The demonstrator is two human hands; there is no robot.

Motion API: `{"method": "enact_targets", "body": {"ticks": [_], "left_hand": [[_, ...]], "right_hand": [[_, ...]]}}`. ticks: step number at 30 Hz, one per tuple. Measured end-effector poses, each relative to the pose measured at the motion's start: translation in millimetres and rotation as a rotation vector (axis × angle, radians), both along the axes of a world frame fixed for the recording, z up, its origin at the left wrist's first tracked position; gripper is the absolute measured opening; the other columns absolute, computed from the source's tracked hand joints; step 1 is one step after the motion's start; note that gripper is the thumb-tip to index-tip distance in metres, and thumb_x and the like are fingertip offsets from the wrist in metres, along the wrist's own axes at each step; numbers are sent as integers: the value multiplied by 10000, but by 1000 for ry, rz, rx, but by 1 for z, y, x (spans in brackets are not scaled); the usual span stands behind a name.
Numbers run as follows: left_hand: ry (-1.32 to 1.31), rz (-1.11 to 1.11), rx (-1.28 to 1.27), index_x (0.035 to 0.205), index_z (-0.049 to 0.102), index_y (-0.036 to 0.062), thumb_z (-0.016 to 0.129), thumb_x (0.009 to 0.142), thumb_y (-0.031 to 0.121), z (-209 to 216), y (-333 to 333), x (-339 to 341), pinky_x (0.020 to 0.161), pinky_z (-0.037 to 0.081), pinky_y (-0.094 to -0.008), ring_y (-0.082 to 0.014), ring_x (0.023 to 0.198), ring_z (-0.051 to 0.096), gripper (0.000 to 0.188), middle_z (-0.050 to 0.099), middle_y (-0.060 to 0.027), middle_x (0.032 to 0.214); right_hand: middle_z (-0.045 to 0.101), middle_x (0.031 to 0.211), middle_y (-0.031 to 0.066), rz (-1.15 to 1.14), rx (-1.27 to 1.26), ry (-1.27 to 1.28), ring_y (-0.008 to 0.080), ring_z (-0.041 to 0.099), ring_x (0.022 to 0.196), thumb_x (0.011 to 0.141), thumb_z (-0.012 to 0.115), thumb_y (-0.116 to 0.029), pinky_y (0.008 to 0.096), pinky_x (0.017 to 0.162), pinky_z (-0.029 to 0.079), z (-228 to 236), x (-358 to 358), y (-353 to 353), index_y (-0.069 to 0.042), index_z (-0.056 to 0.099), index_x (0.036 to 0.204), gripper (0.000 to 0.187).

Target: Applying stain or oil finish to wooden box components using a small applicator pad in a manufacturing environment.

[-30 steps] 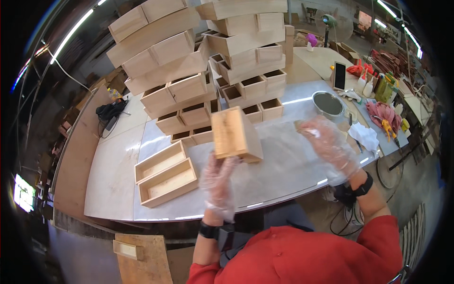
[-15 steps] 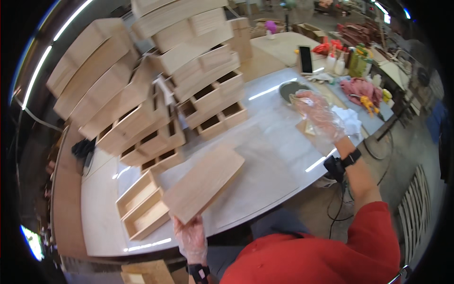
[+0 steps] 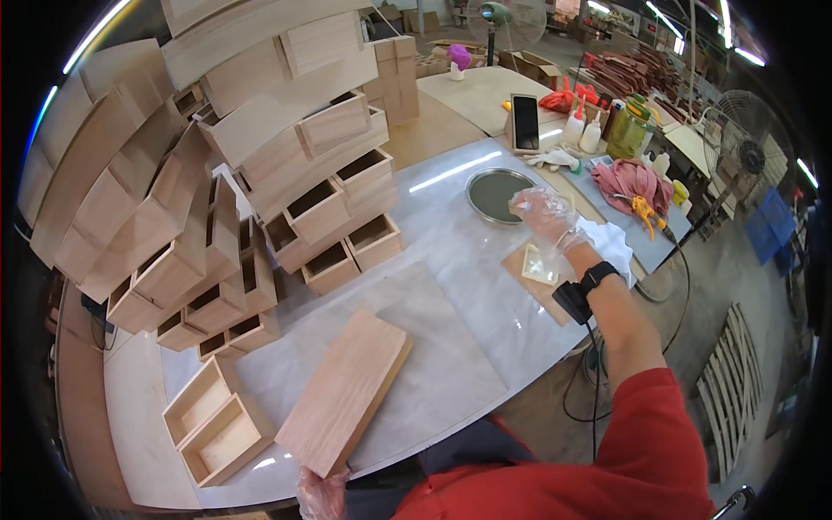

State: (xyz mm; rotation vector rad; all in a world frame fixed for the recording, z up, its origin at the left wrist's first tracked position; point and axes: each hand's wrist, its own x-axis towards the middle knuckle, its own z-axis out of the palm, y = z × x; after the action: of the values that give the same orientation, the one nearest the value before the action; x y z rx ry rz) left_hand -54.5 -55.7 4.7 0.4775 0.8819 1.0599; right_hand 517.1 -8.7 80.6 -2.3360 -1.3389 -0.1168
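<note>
The tabletop [image 3: 451, 277] carries a closed-faced wooden box [image 3: 345, 390] in its near part, left of the scene's centre. The box lies at a slant, with its near end toward the person and its far end angled to the right. Whether its underside is fully seated on the tabletop cannot be determined.

Left hand [image 3: 322, 494]: gloved in clear plastic, located at the near edge. The fingers are closed about the near end of the wooden box; the wrist is out of view.

Right hand [image 3: 546, 217]: gloved in clear plastic, located at the near right rim of a round metal pan [image 3: 473, 208]. The fingers are bent and drawn together; whether they pinch anything cannot be told. A brown board [image 3: 555, 303] bearing a small pale frame [image 3: 539, 265] lies just nearer than this hand, and a white cloth [image 3: 609, 247] lies to its right.

Two open wooden trays [image 3: 227, 444] sit side by side to the left of the wooden box. Beyond them rise a left stack [image 3: 182, 260] and a right stack [image 3: 303, 143] of wooden drawer units. A phone [image 3: 525, 123] stands upright at the far right.
</note>
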Motion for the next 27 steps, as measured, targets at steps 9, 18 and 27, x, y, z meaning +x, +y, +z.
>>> {"method": "enact_targets", "body": {"ticks": [9, 18, 27], "left_hand": [[-112, 81, -113, 1277, 411, 9, 416, 957, 202, -6, 0, -5, 684, 574, -417, -314, 981, 597, 374, 519, -174, 1211], [27, 56, -13, 1264, 399, -22, 442, 948, 170, -7, -1, -5, 632, 566, -394, -303, 949, 601, 372, 527, -180, 1180], [65, 2, 37, 1262, 407, -2, 435, 950, 163, -5, -2, 0, 604, 568, -368, -290, 930, 605, 354, 521, -171, 1175]], "right_hand": [[612, 1002, 158, -9, -86, -25, 319, 579, 1003, 856, 486, -199, 390, 871, 452, -12, 4, 9, -98, 661, 945, 221], [620, 984, 157, 1, -109, -106, 327, 596, 966, 850, 512, -163, 410, 848, 465, -14, 4, 10, -88, 661, 941, 191], [626, 978, 163, -96, 211, -4, 286, 607, 926, 815, 603, -231, 371, 808, 475, -19, 18, -8, -72, 660, 984, 238]]}}
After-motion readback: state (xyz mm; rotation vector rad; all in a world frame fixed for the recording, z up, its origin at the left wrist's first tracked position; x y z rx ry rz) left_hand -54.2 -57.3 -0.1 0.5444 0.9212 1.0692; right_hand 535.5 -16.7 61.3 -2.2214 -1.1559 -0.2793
